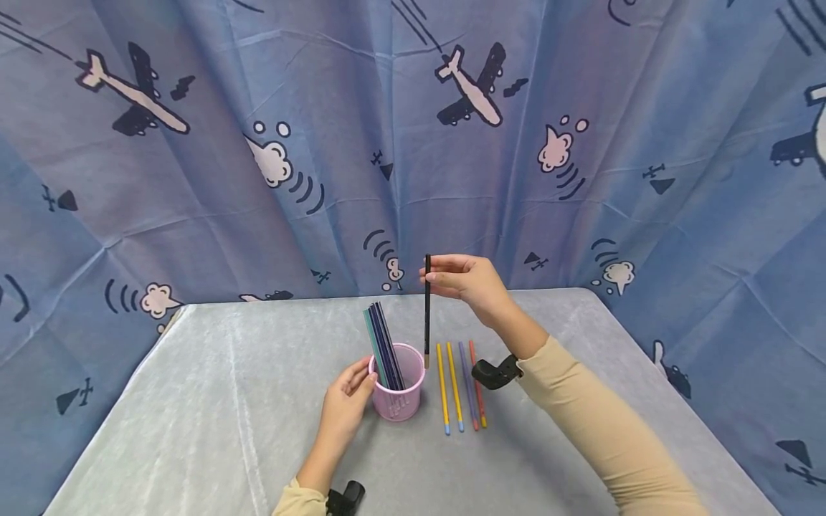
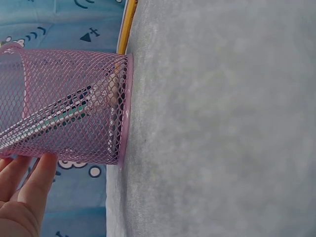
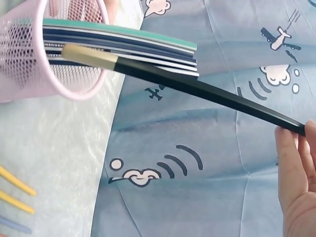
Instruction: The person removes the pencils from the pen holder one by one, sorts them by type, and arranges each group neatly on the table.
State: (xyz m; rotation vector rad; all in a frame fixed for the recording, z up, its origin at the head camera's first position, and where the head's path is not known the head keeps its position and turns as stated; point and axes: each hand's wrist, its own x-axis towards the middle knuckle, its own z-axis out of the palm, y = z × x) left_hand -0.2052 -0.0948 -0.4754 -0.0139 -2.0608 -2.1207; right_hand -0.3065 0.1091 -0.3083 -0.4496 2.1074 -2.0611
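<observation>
right hand [image 3: 298,182] pinches black stick [image 3: 207,95] | pink cup [image 3: 17,74] holds striped sticks [image 3: 133,43]

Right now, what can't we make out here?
- Head: foot of the bundle, mostly hidden by the cup wall.
- Left wrist: bundle's top, cut off by left edge.
- Right wrist: held end of the black pencil, lost at right hand and edge.
- Right wrist: yellow pencils, cut off by left edge.

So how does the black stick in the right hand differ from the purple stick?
The black stick has a gold end, while the purple stick has a reddish one. The black stick is held nearly upright; the purple stick lies on the table. The right hand pinches the black stick; neither hand touches the purple stick. Both are long and thin.
</observation>
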